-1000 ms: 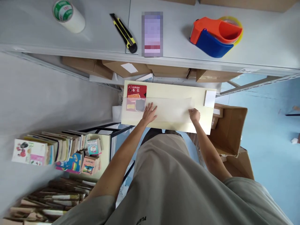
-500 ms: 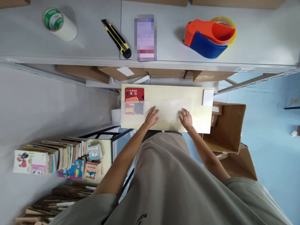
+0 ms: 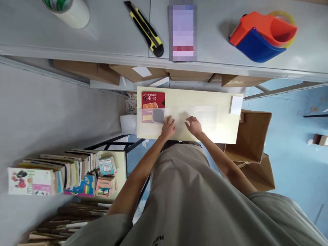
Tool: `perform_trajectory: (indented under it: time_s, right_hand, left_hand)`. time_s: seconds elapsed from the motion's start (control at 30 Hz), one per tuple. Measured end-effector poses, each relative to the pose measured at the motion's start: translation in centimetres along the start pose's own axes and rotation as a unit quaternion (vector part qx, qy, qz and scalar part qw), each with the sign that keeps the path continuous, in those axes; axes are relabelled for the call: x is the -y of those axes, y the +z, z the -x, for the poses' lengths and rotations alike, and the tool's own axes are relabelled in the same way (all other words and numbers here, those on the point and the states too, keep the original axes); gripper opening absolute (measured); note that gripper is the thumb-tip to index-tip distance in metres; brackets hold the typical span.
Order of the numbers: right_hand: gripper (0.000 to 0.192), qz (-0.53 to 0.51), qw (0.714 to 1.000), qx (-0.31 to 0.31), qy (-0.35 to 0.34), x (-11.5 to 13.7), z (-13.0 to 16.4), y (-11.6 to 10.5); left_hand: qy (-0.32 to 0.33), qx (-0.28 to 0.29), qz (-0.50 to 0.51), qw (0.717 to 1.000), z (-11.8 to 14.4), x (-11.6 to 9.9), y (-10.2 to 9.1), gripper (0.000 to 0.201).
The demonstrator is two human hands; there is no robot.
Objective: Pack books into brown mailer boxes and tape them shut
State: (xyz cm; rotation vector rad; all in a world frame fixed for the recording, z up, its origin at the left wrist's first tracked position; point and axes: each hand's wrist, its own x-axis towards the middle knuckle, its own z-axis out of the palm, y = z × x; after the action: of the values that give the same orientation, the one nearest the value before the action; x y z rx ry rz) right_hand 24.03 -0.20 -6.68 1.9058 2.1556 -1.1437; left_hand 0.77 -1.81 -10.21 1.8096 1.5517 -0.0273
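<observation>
Both hands flat, fingers spread, gripping nothing: left hand and right hand press clear bag over book against surface, smoothing it

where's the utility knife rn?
Head view, top centre: the yellow-and-black utility knife lies diagonally on the grey shelf top, between the tape roll to its left and the blurred phone-shaped item just right.

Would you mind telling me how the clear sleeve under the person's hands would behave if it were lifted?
The clear sleeve looks thin and see-through, so it would probably flop and weigh little. It lies flat on the cream board with its left end over the red book, so it likely slides easily. The left hand and right hand rest on it.
</observation>
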Motion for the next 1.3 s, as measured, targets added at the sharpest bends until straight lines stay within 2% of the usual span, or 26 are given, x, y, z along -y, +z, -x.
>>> perform_trajectory:
  time_s: [0.1, 0.2, 0.23, 0.3, 0.37, 0.43, 0.5, 0.6, 0.67, 0.73, 0.83, 0.9, 0.97, 1.03, 1.1, 1.2, 1.3]
  right_hand:
    - [0.038, -0.013, 0.999, 0.043, -0.014, 6.0, -3.2, 1.1]
    - [0.032, -0.022, 0.998, 0.065, -0.002, 11.0, -6.5, 2.2]
    - [0.030, -0.023, 0.997, 0.071, 0.009, 12.3, -7.5, 2.5]
    - [0.027, -0.016, 0.996, 0.080, 0.040, 14.2, -9.2, 3.2]
    - [0.024, -0.005, 0.993, 0.089, 0.075, 15.4, -10.3, 3.9]
    - [0.024, 0.000, 0.990, 0.095, 0.103, 15.9, -10.9, 4.7]
    - [0.025, -0.001, 0.988, 0.095, 0.120, 15.9, -11.0, 5.3]
    - [0.025, -0.012, 0.987, 0.089, 0.134, 15.7, -10.6, 6.2]
    - [0.023, -0.027, 0.987, 0.081, 0.137, 15.4, -10.4, 6.7]
    - [0.020, -0.043, 0.988, 0.069, 0.130, 15.0, -10.2, 7.2]
    - [0.016, -0.060, 0.991, 0.049, 0.110, 14.2, -9.9, 7.9]
    - [0.012, -0.066, 0.993, 0.035, 0.095, 13.7, -9.6, 8.5]
    - [0.013, -0.070, 0.994, 0.019, 0.080, 13.2, -9.3, 9.2]
    - [0.017, -0.075, 0.995, 0.002, 0.067, 12.8, -9.1, 9.9]
    - [0.018, -0.082, 0.995, -0.009, 0.058, 12.4, -9.1, 10.4]
    - [0.015, -0.103, 0.993, -0.011, 0.051, 12.0, -9.6, 10.5]
    - [0.015, -0.178, 0.982, 0.008, 0.059, 11.7, -10.5, 9.9]
  left_hand:
    - [0.039, 0.014, 0.039, 0.998, 0.5, 1.0, -0.8, 0.053]
    - [0.038, 0.020, 0.061, 0.997, 1.4, 3.7, -2.9, 0.034]
    - [0.022, 0.006, 0.067, 0.998, 1.5, 5.0, -3.9, 0.029]
    - [-0.022, -0.065, 0.084, 0.994, 1.3, 7.8, -6.3, 0.027]
    - [-0.077, -0.167, 0.110, 0.977, 0.2, 10.7, -8.8, 0.028]
    - [-0.133, -0.232, 0.133, 0.954, -1.8, 13.0, -10.7, 0.031]
    - [-0.182, -0.230, 0.153, 0.944, -4.4, 14.5, -12.0, 0.037]
    - [-0.248, -0.204, 0.184, 0.929, -7.9, 15.9, -13.0, 0.048]
    - [-0.280, -0.190, 0.211, 0.917, -9.3, 16.7, -13.4, 0.051]
    - [-0.288, -0.146, 0.245, 0.914, -10.0, 17.7, -14.0, 0.044]
    - [-0.244, -0.067, 0.322, 0.912, -9.9, 18.8, -14.9, 0.032]
    - [-0.210, -0.058, 0.368, 0.904, -9.9, 19.1, -15.4, 0.029]
    - [-0.188, -0.084, 0.365, 0.908, -10.1, 19.2, -15.7, 0.027]
    - [-0.157, -0.126, 0.314, 0.928, -10.6, 19.1, -16.1, 0.025]
    - [-0.096, -0.174, 0.254, 0.947, -11.2, 18.7, -16.5, 0.024]
    - [0.026, -0.222, 0.204, 0.953, -10.9, 16.6, -17.6, 0.023]
    - [0.115, -0.224, 0.189, 0.949, -8.7, 12.2, -18.9, 0.022]
